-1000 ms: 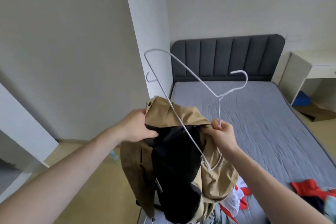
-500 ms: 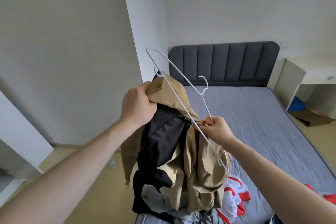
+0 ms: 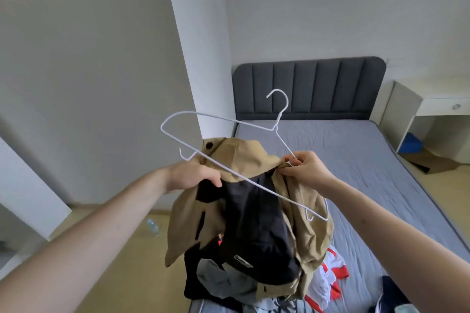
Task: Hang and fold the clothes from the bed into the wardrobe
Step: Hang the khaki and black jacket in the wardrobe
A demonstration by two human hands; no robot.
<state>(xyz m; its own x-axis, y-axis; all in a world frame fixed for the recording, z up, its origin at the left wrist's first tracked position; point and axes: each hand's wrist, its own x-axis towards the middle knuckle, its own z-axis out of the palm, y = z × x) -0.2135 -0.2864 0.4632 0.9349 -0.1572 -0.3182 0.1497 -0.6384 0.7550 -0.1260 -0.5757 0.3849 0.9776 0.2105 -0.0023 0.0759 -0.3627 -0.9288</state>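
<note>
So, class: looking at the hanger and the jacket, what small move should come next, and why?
Probably slide the hanger's lower end into the jacket's shoulder. The hanger lies across the open collar, not yet inside; the right hand pinches wire and collar together, and the left hand holds the other side open.

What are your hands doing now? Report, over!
Left hand grips jacket. Right hand pinches hanger and collar. Hanger not in yet. Nothing blocking.

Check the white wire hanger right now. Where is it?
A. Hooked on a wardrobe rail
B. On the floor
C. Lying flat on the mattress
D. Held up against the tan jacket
D: the right hand pinches the white wire hanger against the tan jacket, which the left hand grips.
</note>
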